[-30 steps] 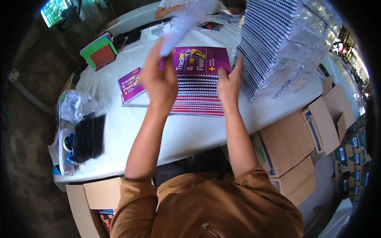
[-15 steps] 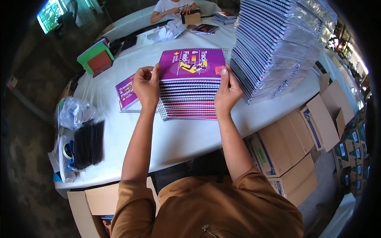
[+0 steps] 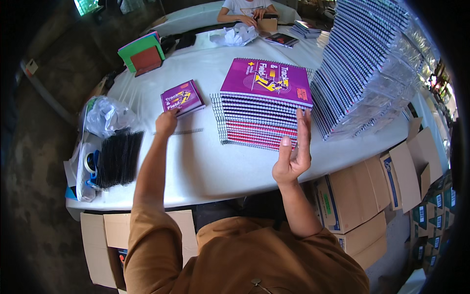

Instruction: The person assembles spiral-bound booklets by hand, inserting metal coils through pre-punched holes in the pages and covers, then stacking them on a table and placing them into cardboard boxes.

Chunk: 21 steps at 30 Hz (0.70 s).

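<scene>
In the head view a tall stack of spiral-bound notebooks (image 3: pixel 267 81) with purple covers stands before me on the white-covered table. My right hand (image 3: pixel 293 157) is open at its near right corner, fingers upright and thumb apart, holding nothing. Farther left lies a small pile of purple-covered notebooks (image 3: pixel 182 96). My left hand (image 3: pixel 167 123) reaches its near edge, fingers curled in and closed at the notebook's corner; the fingertips are partly hidden. Just below the pile a loose wire spiral (image 3: pixel 188 131) lies on the table.
A very tall stack of wire-bound notebooks (image 3: pixel 357 73) rises at right. Black spiral coils (image 3: pixel 119 159), a plastic bag (image 3: pixel 110 116) and a tape roll (image 3: pixel 91 161) sit at left. Cardboard boxes (image 3: pixel 352 188) stand below the table. A co-worker (image 3: pixel 245 12) works across the table.
Both hands have let go of the tall stack's top. My left hand has moved left to the small pile; my right hand has dropped and opened. The view has shifted left.
</scene>
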Motion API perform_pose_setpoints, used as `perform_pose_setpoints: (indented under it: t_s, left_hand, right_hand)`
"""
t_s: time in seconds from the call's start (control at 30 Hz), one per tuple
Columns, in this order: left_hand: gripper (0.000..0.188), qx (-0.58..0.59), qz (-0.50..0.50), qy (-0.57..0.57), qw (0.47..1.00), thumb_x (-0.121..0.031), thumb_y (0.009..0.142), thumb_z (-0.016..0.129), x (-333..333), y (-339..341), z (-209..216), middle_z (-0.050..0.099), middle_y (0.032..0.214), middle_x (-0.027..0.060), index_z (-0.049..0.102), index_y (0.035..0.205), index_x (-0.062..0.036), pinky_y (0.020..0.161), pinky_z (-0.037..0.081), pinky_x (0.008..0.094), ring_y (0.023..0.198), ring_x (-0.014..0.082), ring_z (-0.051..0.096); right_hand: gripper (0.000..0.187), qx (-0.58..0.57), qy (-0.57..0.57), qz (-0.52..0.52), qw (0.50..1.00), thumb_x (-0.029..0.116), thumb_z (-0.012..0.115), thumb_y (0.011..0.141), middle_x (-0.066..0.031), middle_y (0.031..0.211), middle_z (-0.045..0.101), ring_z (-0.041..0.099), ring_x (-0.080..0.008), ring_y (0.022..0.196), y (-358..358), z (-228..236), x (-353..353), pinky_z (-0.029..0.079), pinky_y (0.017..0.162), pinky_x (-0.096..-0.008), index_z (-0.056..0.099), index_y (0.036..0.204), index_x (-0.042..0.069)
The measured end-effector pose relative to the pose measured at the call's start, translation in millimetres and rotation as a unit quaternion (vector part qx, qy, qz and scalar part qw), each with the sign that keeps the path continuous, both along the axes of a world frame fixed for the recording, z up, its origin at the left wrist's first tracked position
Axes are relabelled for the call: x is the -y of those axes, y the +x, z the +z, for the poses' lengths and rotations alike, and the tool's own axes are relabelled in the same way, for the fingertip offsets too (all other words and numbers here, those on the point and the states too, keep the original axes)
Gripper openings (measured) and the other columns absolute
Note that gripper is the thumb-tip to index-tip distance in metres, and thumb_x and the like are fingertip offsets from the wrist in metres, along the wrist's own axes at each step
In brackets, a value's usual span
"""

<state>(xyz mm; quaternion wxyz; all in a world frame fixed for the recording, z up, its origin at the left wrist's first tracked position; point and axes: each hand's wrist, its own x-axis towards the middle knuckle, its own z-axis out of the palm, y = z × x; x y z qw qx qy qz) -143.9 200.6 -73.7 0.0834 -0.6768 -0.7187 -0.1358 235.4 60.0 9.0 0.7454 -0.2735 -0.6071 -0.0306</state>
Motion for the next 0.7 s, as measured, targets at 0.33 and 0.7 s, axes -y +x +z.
perform_pose_setpoints:
  t_s: [0.33, 0.7]
  left_hand:
    - [0.017, -0.104, -0.252, 0.137, 0.952, -0.005, 0.069, 0.06, 213, 123, 164, 0.062, 0.073, 0.0063, 0.066, 0.083, -0.0107, 0.061, 0.044, 0.037, 0.068, 0.0225, 0.058]
    - [0.043, 0.477, -0.145, 0.137, 0.856, 0.01, 0.065, 0.049, 215, 125, 80, 0.052, 0.109, 0.0099, 0.052, 0.105, -0.0041, 0.086, 0.037, 0.0293, 0.104, 0.0178, 0.049]
  right_hand:
    - [0.064, 0.313, -0.191, 0.112, 0.923, 0.011, 0.069, 0.074, -0.0152, 0.127, 0.052, 0.027, -0.0358, 0.133, -43, 7, 55, 0.03, 0.103, -0.0435, 0.042, 0.131, 0.002]
    - [0.008, -0.067, -0.41, 0.422, 0.806, 0.002, 0.067, 0.079, -0.0058, 0.083, 0.067, 0.061, -0.0094, 0.076, -15, -60, 29, 0.049, 0.069, -0.0247, 0.066, 0.087, -0.001]
